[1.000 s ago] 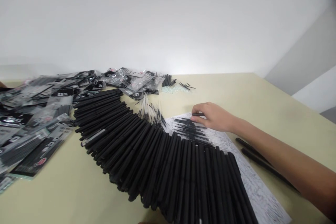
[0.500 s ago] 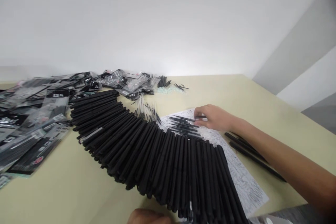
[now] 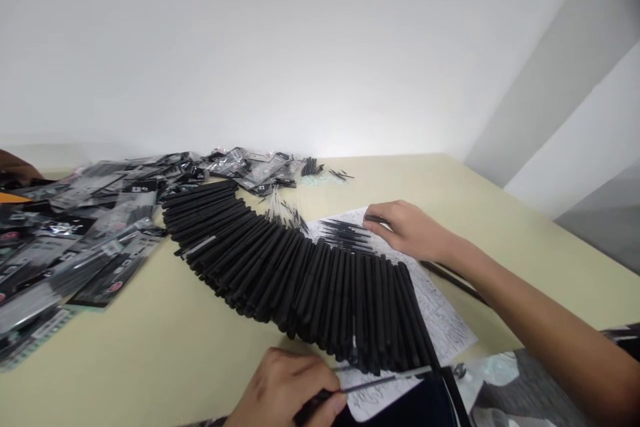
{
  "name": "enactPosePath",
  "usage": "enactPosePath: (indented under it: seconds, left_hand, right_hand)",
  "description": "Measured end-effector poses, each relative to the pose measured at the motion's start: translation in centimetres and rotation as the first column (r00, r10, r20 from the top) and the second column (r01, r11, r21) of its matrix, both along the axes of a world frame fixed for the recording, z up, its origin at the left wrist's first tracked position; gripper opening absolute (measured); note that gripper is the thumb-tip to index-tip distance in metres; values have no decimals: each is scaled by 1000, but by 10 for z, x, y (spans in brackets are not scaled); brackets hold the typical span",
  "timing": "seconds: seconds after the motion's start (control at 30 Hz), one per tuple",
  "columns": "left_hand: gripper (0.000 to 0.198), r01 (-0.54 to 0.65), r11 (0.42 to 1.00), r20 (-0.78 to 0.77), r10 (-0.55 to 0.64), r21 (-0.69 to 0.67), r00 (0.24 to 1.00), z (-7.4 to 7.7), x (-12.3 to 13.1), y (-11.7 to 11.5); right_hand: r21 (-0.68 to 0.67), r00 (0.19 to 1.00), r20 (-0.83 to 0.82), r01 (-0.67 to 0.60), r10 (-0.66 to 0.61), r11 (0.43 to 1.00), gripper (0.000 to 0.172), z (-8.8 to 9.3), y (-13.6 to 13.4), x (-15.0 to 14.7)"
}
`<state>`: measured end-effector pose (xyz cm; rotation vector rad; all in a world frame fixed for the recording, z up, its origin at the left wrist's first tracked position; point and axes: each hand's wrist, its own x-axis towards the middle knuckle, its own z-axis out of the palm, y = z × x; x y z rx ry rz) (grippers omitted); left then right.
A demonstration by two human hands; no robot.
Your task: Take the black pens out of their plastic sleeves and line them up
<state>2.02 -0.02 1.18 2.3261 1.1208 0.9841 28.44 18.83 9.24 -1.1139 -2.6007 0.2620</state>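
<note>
My left hand (image 3: pixel 287 390) is closed at the bottom centre around a black pen (image 3: pixel 317 403); a thin grey rod (image 3: pixel 380 381) reaches right from its fingers. Above it, many black pens (image 3: pixel 295 280) lie side by side in a curved, fanned row. My right hand (image 3: pixel 407 230) pinches a short dark pen-like piece (image 3: pixel 375 219), mostly hidden by its fingers. Beside its fingertips, several thin dark refills (image 3: pixel 345 237) rest on a scribbled sheet of paper (image 3: pixel 440 320).
Clear and black packets (image 3: pixel 110 213) are heaped at the left and back of the pale table (image 3: pixel 150 353). White-ended sticks (image 3: pixel 280 207) stand behind the row. Longer black sticks (image 3: pixel 457 280) lie under my right forearm. A dark object (image 3: pixel 405 407) is at the bottom edge.
My left hand has come further into view from below, now showing the pen and rod. My right hand has shifted slightly at the refills. The view has tilted and moved left.
</note>
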Motion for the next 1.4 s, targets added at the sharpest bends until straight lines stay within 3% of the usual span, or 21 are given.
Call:
enactPosePath:
  seconds: [0.13, 0.27, 0.4, 0.5, 0.7, 0.87, 1.07, 1.4]
  left_hand:
    - [17, 86, 988, 55, -80, -128, 995, 15, -4, 0]
    - [30, 107, 959, 192, -56, -264, 980, 14, -8, 2]
    - [38, 55, 941, 323, 59, -333, 945, 6, -11, 3]
    - [39, 78, 924, 359, 67, -375, 931, 5, -9, 3]
    - [42, 78, 946, 265, 9, -314, 964, 17, 3, -1]
    - [38, 95, 967, 139, -62, -238, 988, 20, 9, -7]
    - [28, 149, 963, 105, -128, -226, 986, 17, 14, -17]
    - [26, 140, 969, 90, -124, -205, 988, 13, 17, -24]
  right_hand:
    - [-15, 981, -196, -12, 9, 1000, 35, 33, -55, 6]
    - [-120, 847, -502, 132, -175, 984, 36, 42, -105, 26]
    - [-280, 732, -621, 128, -281, 951, 36, 13, -149, 34]
    - [-353, 643, -701, 65, -310, 933, 33, -19, -178, 26]
    - [-329, 423, -848, 50, -319, 943, 22, -67, -211, 5]
    - [-326, 285, -897, 94, -339, 941, 28, -82, -219, -2]
    - [-249, 294, -910, 179, -293, 952, 30, -83, -226, -1]
    - [-218, 367, -902, 71, -229, 973, 27, -85, -229, 1]
